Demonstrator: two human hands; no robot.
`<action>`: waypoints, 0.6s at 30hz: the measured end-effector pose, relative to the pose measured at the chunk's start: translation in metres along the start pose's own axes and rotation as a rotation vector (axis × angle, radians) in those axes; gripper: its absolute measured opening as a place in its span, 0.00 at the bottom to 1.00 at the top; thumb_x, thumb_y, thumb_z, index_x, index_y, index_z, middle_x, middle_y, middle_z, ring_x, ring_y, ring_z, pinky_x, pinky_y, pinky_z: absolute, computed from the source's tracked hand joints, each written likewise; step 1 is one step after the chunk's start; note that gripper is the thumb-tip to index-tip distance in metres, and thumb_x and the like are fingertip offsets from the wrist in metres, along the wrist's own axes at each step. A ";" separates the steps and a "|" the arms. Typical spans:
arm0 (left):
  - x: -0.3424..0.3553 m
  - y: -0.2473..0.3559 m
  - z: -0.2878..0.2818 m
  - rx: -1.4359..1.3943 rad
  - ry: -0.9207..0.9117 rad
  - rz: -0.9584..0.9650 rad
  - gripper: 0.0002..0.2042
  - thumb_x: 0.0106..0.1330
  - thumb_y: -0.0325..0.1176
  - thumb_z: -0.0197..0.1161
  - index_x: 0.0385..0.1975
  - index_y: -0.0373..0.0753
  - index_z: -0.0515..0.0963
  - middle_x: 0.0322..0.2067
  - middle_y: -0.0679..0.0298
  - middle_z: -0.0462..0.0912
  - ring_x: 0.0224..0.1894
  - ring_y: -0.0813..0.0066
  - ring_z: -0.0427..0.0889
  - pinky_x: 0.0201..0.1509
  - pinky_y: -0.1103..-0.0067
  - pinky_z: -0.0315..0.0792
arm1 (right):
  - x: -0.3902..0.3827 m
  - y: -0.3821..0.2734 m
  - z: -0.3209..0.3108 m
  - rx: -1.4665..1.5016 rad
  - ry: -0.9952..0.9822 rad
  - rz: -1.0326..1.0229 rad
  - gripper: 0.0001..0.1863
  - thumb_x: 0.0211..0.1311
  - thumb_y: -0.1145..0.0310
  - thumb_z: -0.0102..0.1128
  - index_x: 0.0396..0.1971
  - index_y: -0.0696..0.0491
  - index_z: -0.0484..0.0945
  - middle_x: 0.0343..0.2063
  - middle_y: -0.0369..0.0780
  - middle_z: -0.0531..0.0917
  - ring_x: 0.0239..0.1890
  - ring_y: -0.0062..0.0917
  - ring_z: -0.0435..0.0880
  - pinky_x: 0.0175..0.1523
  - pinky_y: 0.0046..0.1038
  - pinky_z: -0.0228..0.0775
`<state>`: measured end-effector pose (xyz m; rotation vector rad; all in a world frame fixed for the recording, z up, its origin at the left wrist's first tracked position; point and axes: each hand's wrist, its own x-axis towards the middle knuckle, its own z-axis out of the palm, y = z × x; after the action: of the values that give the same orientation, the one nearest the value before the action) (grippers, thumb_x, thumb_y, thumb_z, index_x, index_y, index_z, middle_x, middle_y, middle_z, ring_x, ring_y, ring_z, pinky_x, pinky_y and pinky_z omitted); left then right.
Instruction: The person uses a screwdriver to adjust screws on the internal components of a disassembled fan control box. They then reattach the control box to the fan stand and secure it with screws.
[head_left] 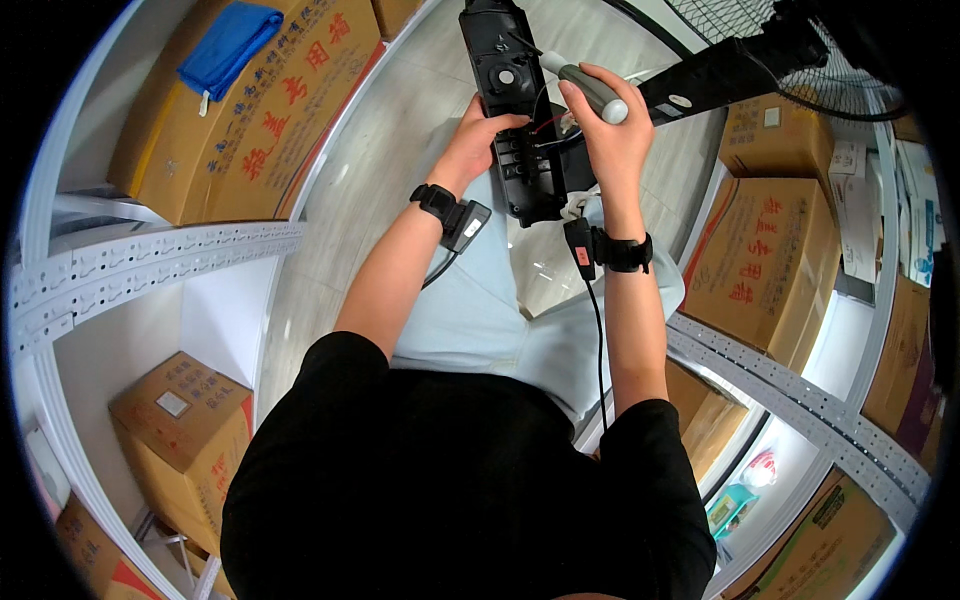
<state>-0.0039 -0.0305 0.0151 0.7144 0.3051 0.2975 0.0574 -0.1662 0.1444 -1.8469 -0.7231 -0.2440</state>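
A long black plastic housing lies open in front of me, showing ribbed slots, a round hole and thin red, white and dark wires. My left hand grips its left edge, with the thumb reaching over the inside. In my right hand is a screwdriver with a thick grey handle and pale ends. It points up and left over the housing, and its thin dark shaft is hard to make out. My right fingers wrap the handle beside the wires.
To the right, a black post leads toward a round wire grille, apparently a fan's. Metal shelves with cardboard boxes flank me on both sides. A folded blue cloth rests on a left box. Cabled devices are strapped to both wrists.
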 end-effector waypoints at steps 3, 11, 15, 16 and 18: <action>-0.001 0.001 0.000 -0.001 -0.002 0.000 0.28 0.52 0.16 0.67 0.52 0.36 0.64 0.45 0.60 0.77 0.47 0.67 0.81 0.50 0.71 0.78 | 0.003 0.007 0.008 -0.020 -0.019 0.024 0.16 0.50 0.64 0.74 0.40 0.51 0.85 0.37 0.39 0.82 0.37 0.23 0.82 0.40 0.24 0.75; -0.002 0.002 0.004 0.015 0.010 0.010 0.30 0.51 0.17 0.68 0.54 0.34 0.62 0.46 0.60 0.76 0.48 0.68 0.80 0.52 0.72 0.76 | 0.006 0.021 0.018 -0.044 -0.025 0.024 0.17 0.50 0.62 0.75 0.41 0.51 0.85 0.38 0.38 0.81 0.31 0.18 0.82 0.31 0.20 0.75; 0.000 0.001 0.002 0.030 0.003 0.012 0.31 0.50 0.17 0.69 0.55 0.34 0.62 0.46 0.60 0.76 0.48 0.67 0.79 0.52 0.72 0.76 | 0.006 0.017 0.015 -0.052 0.000 0.024 0.17 0.50 0.63 0.75 0.40 0.51 0.85 0.38 0.38 0.82 0.32 0.18 0.82 0.34 0.20 0.75; 0.001 0.000 0.000 0.037 0.004 0.015 0.31 0.50 0.17 0.69 0.55 0.34 0.62 0.46 0.60 0.76 0.49 0.67 0.79 0.52 0.72 0.76 | 0.005 0.013 0.013 -0.049 0.013 0.020 0.17 0.50 0.64 0.75 0.40 0.52 0.85 0.37 0.38 0.83 0.32 0.18 0.83 0.35 0.19 0.75; 0.002 -0.001 -0.003 0.030 0.004 0.004 0.32 0.50 0.17 0.69 0.55 0.34 0.60 0.47 0.59 0.75 0.48 0.67 0.79 0.51 0.71 0.77 | 0.002 0.008 0.005 0.024 0.032 0.067 0.16 0.49 0.65 0.75 0.39 0.52 0.85 0.37 0.39 0.83 0.38 0.23 0.83 0.43 0.24 0.74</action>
<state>-0.0028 -0.0286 0.0120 0.7441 0.3122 0.2992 0.0631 -0.1630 0.1372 -1.8365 -0.6386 -0.2200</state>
